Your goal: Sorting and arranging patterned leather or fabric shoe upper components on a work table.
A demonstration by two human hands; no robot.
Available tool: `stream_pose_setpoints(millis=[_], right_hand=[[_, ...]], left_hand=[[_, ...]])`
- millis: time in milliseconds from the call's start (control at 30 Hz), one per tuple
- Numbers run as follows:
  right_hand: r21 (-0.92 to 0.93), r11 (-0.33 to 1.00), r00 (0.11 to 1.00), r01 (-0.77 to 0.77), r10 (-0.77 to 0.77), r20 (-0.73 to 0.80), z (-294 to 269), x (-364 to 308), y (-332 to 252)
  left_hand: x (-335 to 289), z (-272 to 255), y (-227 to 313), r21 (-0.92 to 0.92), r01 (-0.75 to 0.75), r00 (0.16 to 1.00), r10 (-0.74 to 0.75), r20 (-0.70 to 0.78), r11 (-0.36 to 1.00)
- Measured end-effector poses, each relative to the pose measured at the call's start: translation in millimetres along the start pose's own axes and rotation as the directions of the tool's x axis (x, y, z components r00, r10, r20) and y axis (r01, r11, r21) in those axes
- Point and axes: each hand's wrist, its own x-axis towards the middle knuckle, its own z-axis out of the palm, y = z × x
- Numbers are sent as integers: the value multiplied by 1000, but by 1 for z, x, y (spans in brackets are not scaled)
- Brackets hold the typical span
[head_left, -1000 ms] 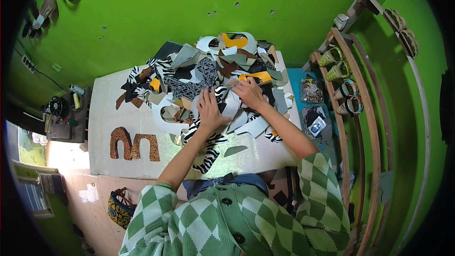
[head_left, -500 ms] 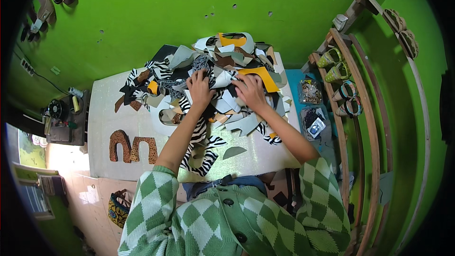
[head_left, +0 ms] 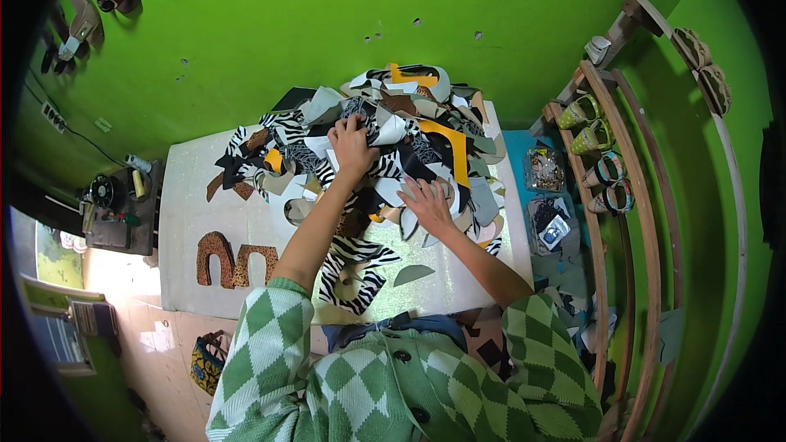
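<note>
A heap of cut material scraps (head_left: pixel 315 106) in zebra print, leopard print, black, white, grey and brown lies on the pale table. My left hand (head_left: pixel 352 150) is in its middle, fingers curled down into the pieces beside a white scrap (head_left: pixel 390 131); what they grip is hidden. At the heap's near right side, my right hand (head_left: pixel 429 205) rests with fingers spread over white and grey pieces. A yellow cutout (head_left: pixel 457 155) lies just beyond it. Between my forearms are a zebra-print piece (head_left: pixel 360 299) and a grey half-moon piece (head_left: pixel 414 276).
Two leopard-print arch cutouts (head_left: pixel 214 260) lie on the table's left (head_left: pixel 184 205). Wooden racks (head_left: pixel 610 188) with sandals (head_left: pixel 591 139) stand at the right, near clear boxes of small parts (head_left: pixel 544 169). A small side table (head_left: pixel 123 229) holds a fan and thread.
My right hand has drawn nearer to me, down the heap, and the yellow cutout has turned more upright. My left hand stays in the heap with its fingers closer together.
</note>
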Motion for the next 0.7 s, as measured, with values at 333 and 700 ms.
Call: stream_pose_setpoints(millis=[333,700], right_hand=[[154,981,968,117,-78,-237,-46,110,76],[92,992,955,88,-57,-291,-69,145,109]], left_hand=[[31,-18,-13,-86,137,986,-144,-80,987],[55,-37,-12,-219,50,969,-101,-226,975]])
